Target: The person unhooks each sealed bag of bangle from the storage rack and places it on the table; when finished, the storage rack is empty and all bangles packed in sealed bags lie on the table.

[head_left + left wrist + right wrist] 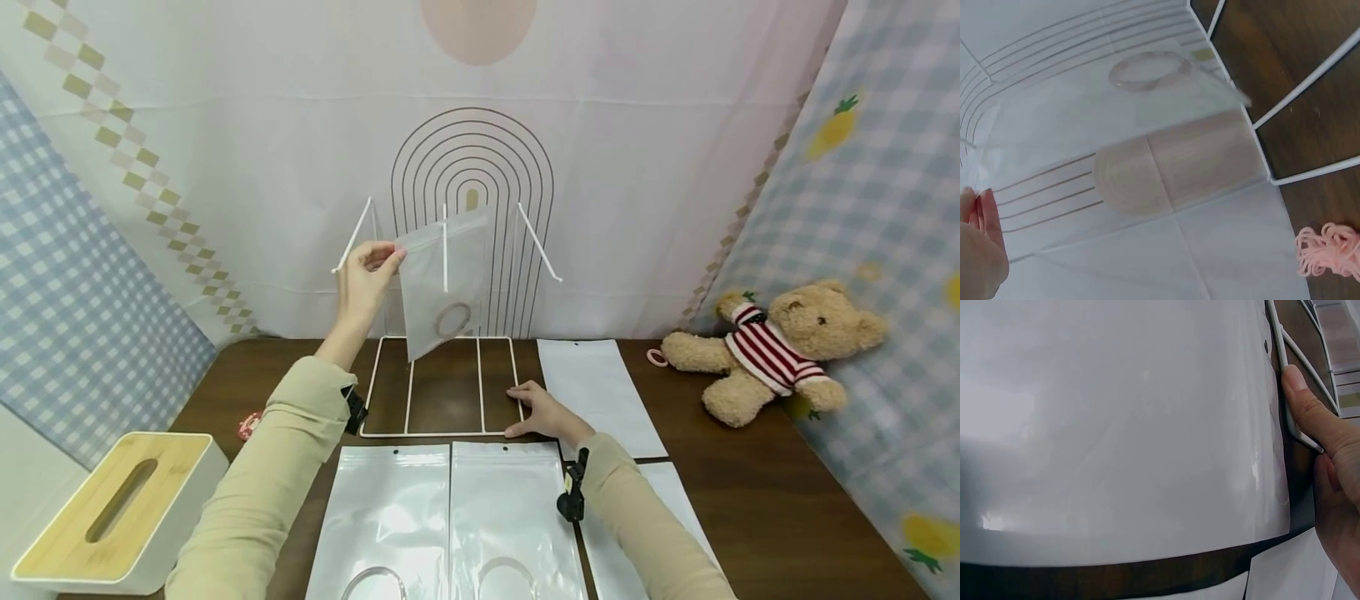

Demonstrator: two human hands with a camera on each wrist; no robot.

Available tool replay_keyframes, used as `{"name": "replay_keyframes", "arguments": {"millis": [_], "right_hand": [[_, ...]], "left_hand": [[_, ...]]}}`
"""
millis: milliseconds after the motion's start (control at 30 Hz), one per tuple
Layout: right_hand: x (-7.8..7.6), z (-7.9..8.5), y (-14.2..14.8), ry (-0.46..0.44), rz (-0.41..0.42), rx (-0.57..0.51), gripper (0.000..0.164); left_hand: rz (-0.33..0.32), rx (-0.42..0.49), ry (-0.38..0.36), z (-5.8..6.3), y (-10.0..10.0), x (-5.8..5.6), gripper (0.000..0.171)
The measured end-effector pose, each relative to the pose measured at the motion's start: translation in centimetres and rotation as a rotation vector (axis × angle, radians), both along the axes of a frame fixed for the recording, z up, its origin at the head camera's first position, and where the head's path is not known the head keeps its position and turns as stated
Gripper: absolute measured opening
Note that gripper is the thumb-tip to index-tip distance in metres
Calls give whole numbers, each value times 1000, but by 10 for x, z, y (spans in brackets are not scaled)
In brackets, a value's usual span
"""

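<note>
My left hand (365, 279) pinches the upper left corner of a translucent zip bag (420, 292), raised and tilted at the white wire rack (450, 434). A pale ring-shaped bangle (453, 319) shows through the bag's lower part. The rack's middle prong (445, 250) crosses in front of the bag's upper part. In the left wrist view, the bangle (1147, 70) lies near the rack's wires. Down at the front right corner of the rack's base, my right hand (546, 414) grips the wire, its thumb (1297, 381) along it in the right wrist view.
White zip bags (390, 500) lie in front of the rack, and another (600, 392) at its right. A tissue box (120, 508) stands at the left, with a pink cord bundle (249, 426) nearby. A teddy bear (783, 342) and small pink ring (657, 357) are at right.
</note>
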State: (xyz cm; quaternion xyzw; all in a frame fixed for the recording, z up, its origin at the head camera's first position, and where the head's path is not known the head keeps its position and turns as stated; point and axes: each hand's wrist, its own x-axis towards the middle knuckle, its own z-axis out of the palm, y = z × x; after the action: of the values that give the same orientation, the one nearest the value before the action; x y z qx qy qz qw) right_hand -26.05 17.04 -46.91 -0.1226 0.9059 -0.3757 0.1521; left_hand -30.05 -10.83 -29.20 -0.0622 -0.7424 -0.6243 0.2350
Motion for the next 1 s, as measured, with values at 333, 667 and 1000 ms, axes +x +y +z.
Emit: {"name": "replay_keyframes", "arguments": {"millis": [333, 667, 1000], "right_hand": [[1, 4, 4, 8, 2, 8, 81], [0, 0, 7, -1, -12, -21, 79], [2, -3, 1, -23, -18, -46, 82]], "left_hand": [[-101, 222, -111, 1, -6, 30, 12], [-311, 351, -308, 3, -16, 75, 8], [-342, 290, -307, 5, -27, 104, 8]]}}
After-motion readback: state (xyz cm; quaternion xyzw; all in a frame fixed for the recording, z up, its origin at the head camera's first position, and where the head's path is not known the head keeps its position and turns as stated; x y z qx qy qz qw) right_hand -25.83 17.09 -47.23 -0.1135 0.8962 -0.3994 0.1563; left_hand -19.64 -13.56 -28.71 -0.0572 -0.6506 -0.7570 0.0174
